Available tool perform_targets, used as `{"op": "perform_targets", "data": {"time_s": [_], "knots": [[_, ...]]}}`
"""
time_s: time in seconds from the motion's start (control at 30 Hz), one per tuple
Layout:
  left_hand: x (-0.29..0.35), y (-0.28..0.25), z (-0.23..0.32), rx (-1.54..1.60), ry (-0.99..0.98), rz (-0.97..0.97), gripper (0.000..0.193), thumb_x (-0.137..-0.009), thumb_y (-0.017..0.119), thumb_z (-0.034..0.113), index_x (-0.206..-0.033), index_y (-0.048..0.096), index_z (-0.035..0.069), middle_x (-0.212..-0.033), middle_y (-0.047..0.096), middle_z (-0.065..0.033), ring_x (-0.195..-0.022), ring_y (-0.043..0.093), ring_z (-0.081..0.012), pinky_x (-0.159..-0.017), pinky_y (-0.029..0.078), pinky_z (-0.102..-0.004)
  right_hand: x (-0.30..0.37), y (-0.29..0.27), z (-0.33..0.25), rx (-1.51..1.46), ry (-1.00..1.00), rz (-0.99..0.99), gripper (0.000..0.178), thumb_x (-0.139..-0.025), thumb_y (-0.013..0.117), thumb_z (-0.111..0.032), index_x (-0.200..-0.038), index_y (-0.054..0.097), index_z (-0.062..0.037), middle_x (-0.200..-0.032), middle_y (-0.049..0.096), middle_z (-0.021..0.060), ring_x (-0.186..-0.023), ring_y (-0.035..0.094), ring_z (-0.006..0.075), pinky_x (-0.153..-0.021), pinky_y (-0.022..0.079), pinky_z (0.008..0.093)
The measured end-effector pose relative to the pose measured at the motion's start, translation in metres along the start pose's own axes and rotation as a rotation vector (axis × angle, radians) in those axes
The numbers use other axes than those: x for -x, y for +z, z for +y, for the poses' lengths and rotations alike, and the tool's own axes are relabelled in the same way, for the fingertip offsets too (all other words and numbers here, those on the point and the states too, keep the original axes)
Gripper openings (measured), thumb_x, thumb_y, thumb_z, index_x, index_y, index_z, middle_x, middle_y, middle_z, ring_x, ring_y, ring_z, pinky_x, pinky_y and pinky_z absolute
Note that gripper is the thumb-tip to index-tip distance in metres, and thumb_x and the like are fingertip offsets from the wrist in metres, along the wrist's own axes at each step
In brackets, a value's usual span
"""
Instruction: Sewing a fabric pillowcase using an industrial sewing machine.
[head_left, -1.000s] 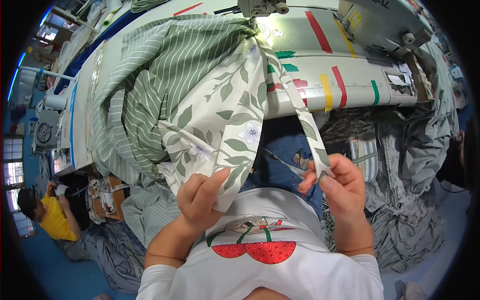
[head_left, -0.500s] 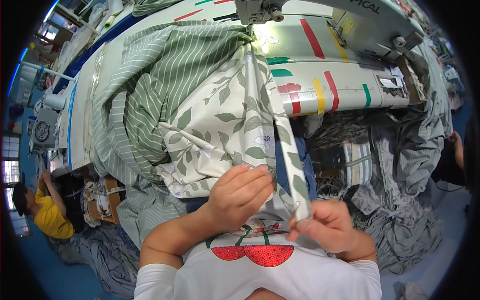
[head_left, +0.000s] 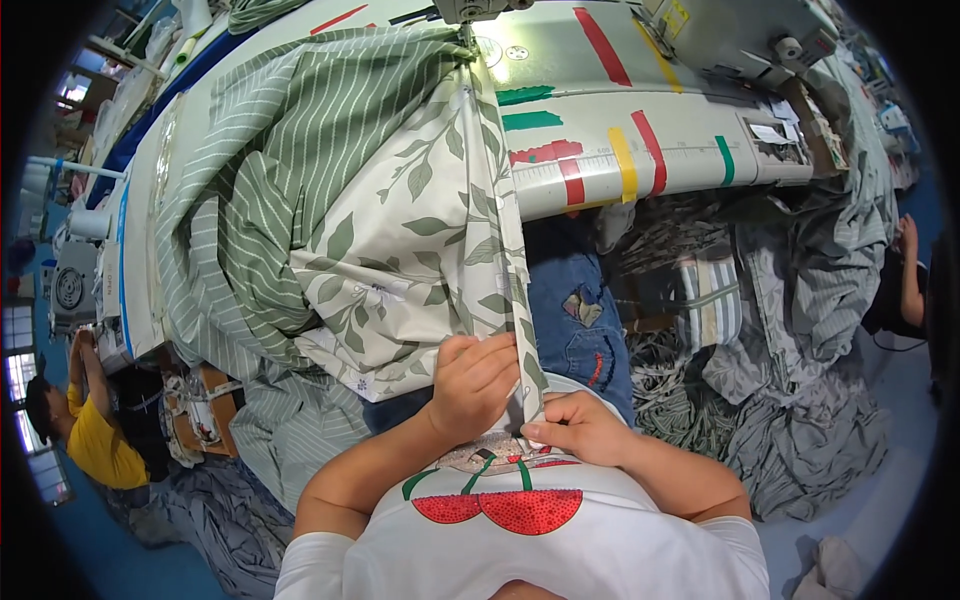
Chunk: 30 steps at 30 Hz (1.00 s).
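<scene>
blue floor [head_left: 90, 550] curves round the workroom's rim between seven and eight o'clock, and a pale sewing table [head_left: 690, 125] arches across the upper half. nearest, at six o'clock, is the wearer's white shirt [head_left: 640, 540], printed with red half-rounds [head_left: 530, 510]. just beyond, at five, the right hand [head_left: 575, 430] pinches the lower end of a narrow leaf-print strip [head_left: 520, 300] between thumb and fingers. beside it, at six, the left hand [head_left: 475, 385] has its fingers bent and pressed together against the leaf-print cloth [head_left: 390, 250]; its thumb is hidden, so whether it grips cannot be told. that cloth spreads toward eleven, the strip along its right edge, both running up to the sewing machine [head_left: 465, 12] at twelve. green striped cloth [head_left: 270, 150] lies bunched at ten, touching the leafy one. a striped bundle [head_left: 712, 300] sits at three, with grey cloth [head_left: 800, 450] heaped at four. tape strips [head_left: 622, 165] mark the table between twelve and two, where a second machine [head_left: 700, 30] stands. farther off, a co-worker [head_left: 105, 440] in a yellow top works at eight, and another person's arm [head_left: 910, 275] shows at three.
</scene>
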<state>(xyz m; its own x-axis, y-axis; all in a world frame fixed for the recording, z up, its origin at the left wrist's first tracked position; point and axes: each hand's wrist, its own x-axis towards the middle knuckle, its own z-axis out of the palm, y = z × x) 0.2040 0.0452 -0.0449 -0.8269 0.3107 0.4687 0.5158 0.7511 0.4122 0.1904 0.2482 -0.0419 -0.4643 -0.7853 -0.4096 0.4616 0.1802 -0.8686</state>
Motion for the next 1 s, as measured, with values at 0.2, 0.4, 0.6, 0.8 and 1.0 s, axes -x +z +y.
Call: {"op": "perform_targets", "data": {"time_s": [0.2,0.4,0.6,0.8,1.0], "knots": [[0.002,0.004,0.0,-0.035,0.001,0.176,0.02,-0.067,0.069,0.004,-0.086,0.068,0.007,-0.101,0.068,-0.0022,-0.1,0.064,-0.0181,-0.092,0.038,-0.0379,-0.003,0.0,0.003,-0.002,0.024,-0.013,0.023,-0.092,0.064,-0.014,-0.075,0.063,0.0023,-0.077,0.055,0.0023,-0.074,0.049,0.0094,-0.068,0.04,0.0271],[-0.001,0.0,-0.006,0.022,0.104,0.066,0.017,-0.067,0.067,0.0,-0.083,0.066,0.006,-0.103,0.067,-0.0002,-0.1,0.064,-0.0174,-0.092,0.038,-0.0371,-0.005,0.003,-0.001,0.028,-0.064,-0.002,0.029,-0.091,0.064,-0.016,-0.069,0.058,0.0026,-0.072,0.052,0.0059,-0.07,0.048,0.0152,-0.067,0.04,0.0302],[-0.002,-0.001,-0.006,0.104,0.065,0.036,0.018,-0.065,0.066,-0.001,-0.082,0.066,0.006,-0.104,0.067,-0.0009,-0.099,0.065,-0.0181,-0.089,0.04,-0.0365,-0.006,-0.003,-0.002,0.126,-0.109,0.008,0.024,-0.089,0.066,-0.016,-0.072,0.059,0.0009,-0.076,0.055,0.0076,-0.072,0.053,0.0207,-0.069,0.042,0.0332],[-0.001,-0.003,-0.006,0.116,0.064,0.01,0.019,-0.066,0.066,0.002,-0.085,0.066,0.005,-0.105,0.065,-0.0029,-0.1,0.063,-0.0188,-0.089,0.042,-0.0373,-0.025,-0.015,-0.036,0.735,-0.638,0.602,0.014,-0.077,0.069,-0.009,-0.088,0.064,-0.0021,-0.096,0.063,0.0082,-0.092,0.059,0.0244,-0.085,0.043,0.0413],[-0.001,-0.004,-0.006,0.164,0.069,0.023,0.022,-0.066,0.066,0.004,-0.088,0.065,0.005,-0.104,0.064,-0.0039,-0.1,0.061,-0.0202,-0.089,0.043,-0.039,-0.056,-0.037,-0.048,1.382,-1.084,0.522,0.019,-0.072,0.067,-0.01,-0.09,0.066,-0.0026,-0.106,0.065,0.011,-0.101,0.062,0.0238,-0.093,0.043,0.0458]]}}
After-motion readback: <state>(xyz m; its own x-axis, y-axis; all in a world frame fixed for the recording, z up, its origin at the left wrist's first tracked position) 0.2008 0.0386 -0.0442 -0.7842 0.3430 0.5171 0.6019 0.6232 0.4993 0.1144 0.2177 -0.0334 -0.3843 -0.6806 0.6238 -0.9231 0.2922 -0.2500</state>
